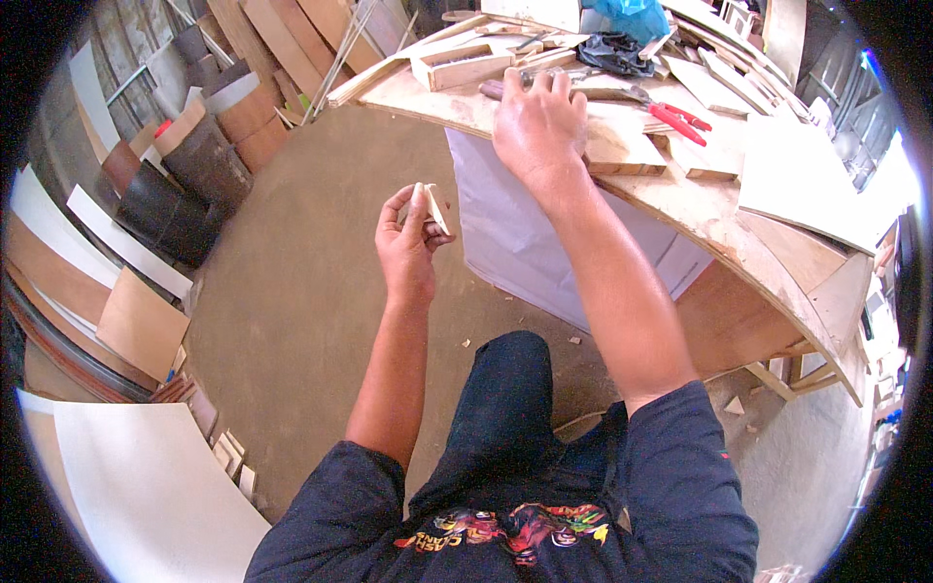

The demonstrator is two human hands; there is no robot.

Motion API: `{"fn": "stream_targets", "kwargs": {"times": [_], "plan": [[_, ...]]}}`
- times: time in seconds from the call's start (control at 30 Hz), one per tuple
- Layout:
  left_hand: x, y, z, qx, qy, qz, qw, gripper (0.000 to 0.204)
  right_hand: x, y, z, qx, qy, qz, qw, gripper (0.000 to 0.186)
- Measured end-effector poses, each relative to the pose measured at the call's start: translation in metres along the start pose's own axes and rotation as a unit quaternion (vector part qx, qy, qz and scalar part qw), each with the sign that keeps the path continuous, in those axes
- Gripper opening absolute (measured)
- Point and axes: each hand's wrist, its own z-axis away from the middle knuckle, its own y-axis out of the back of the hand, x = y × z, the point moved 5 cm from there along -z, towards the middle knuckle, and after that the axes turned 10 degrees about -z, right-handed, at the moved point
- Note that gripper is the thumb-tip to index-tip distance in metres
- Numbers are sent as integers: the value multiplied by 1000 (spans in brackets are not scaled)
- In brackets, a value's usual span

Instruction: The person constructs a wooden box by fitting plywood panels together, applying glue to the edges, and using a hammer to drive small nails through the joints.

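Wood piece (437, 208): in your left hand (404, 235), off the worktop (401, 93), out beyond its near edge.
Handling: probably light, stiff, not slippery; thin edges could chip.
Where to hold: flat faces, away from the narrow end.
Left fingers: pinching the wood piece against your thumb.
Left arm: forearm points up and forward, wrist nearly straight.
Right hand (537, 128): back up, over the worktop's near edge, beside a dark handle (491, 89); red-handled pliers (680, 123) lie to its right.
Right fingers: bent; can't tell if they grip anything.
Right arm: extended, slanting leftward.
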Motion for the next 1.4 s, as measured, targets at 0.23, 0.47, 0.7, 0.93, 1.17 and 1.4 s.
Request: {"fn": "stream_targets", "kwargs": {"times": [0.23,0.47,0.7,0.93,1.17,1.4], "plan": [[33,-40,17,-141,45,101,984,26,-4,51,46,-56,105,-409,905,34],[43,-129,49,-356,178,148,906,26,68,94,89,-62,-33,-599,797,33],[66,-220,100,-416,123,26,900,34,152,143,135,63,-121,-543,829,25],[72,-307,147,-481,-110,-95,865,23,230,210,165,173,-165,-417,877,26],[73,-375,178,-455,-313,-137,822,22,286,241,195,253,-245,-418,837,32],[76,-385,178,-271,-567,-181,757,31,307,261,196,307,-234,-303,871,19]]}}
